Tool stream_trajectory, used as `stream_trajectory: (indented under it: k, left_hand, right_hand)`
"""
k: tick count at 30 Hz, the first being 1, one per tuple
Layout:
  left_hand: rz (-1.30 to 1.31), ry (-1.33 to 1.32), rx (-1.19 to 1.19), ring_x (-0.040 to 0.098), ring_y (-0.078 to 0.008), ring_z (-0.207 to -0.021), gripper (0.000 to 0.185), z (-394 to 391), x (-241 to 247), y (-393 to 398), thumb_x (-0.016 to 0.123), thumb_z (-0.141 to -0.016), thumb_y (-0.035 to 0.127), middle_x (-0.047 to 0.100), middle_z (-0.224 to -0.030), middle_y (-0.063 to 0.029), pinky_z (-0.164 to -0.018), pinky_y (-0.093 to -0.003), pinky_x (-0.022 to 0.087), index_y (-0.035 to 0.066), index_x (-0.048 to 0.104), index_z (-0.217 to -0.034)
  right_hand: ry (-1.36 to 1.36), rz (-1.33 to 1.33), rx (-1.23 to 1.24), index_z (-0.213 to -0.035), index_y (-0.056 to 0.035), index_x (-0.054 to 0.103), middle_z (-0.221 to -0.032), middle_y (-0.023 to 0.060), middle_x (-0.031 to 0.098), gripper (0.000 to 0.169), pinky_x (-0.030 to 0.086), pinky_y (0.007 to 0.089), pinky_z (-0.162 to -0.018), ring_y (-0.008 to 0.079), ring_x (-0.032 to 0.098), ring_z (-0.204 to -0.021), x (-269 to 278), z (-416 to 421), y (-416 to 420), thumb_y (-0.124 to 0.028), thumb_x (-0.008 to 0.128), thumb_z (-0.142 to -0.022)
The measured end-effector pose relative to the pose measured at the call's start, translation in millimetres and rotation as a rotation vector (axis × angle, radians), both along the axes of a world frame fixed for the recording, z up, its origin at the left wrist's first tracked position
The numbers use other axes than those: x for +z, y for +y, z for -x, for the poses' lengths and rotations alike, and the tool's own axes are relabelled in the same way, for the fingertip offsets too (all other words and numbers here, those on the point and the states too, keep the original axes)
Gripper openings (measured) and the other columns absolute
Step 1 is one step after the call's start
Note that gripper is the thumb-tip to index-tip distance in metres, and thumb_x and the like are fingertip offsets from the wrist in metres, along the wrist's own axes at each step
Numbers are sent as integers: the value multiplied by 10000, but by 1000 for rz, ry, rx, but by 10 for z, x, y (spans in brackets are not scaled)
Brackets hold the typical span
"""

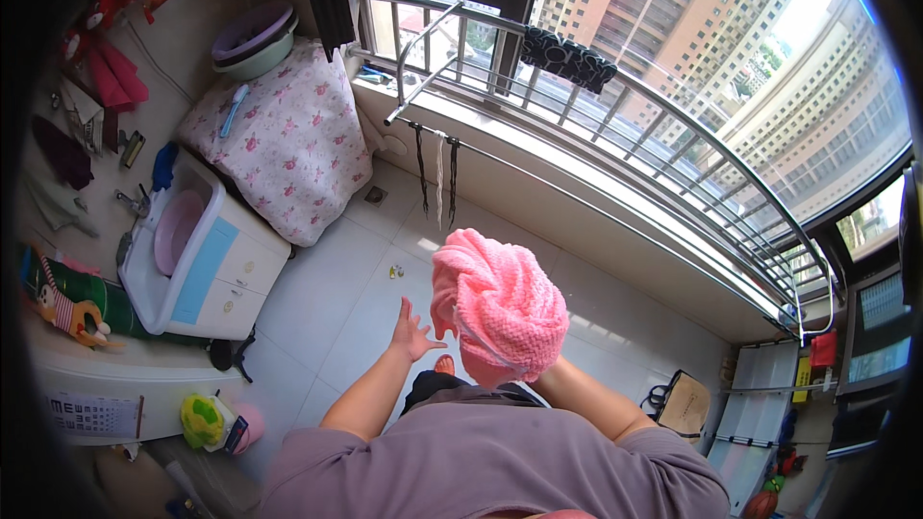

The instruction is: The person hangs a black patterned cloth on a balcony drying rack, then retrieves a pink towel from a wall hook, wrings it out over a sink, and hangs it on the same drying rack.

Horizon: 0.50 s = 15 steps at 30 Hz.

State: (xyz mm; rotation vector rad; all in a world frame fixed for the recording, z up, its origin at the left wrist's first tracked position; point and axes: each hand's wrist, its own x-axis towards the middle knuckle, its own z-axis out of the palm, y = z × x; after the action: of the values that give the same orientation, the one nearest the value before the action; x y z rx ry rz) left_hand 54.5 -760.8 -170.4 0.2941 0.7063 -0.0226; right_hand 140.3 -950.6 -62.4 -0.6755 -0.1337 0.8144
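A bunched, twisted pink textured cloth, like a towel (501,306), is in front of my chest, above the tiled floor. My right forearm runs up behind it, and the cloth hides that hand, so its grip cannot be seen. To the left of the cloth is my left hand (414,334), fingers spread and nothing in it. Beyond the cloth, black and white cords (440,180) hang from a metal rail below the window.
At the left stand a washbasin cabinet (238,267) with a pink basin (180,232) and a flower-patterned cover (288,137) bearing stacked basins and a brush. A metal drying rack (692,115) lines the window. A tan bag (683,404) sits at right.
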Motion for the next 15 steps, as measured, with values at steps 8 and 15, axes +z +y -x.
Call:
stream_trajectory:
  k: [8, 15]
  left_hand:
    - [24, -647, 276, 356, -245, -1254, 575, -752, 630, 137, 532, -842, 462, 401, -1346, -70, -1026, -408, 324, 148, 385, -1301]
    - [-350, -524, 263, 388, -216, -1223, 545, -630, 712, 620, 558, -851, 374, 421, -1324, -71, -1002, -371, 358, 122, 385, -1302]
  right_hand:
    - [-30, 141, 212, -1252, -65, 423, -1182, 138, 519, 473, 441, 415, -912, 277, 543, -1052, -47, -110, 199, -377, 479, -900]
    - [-36, 216, 512, -1235, -59, 453, -1164, 122, 550, 422, 453, 398, -902, 248, 557, -1041, -156, -497, 306, -324, 502, -910]
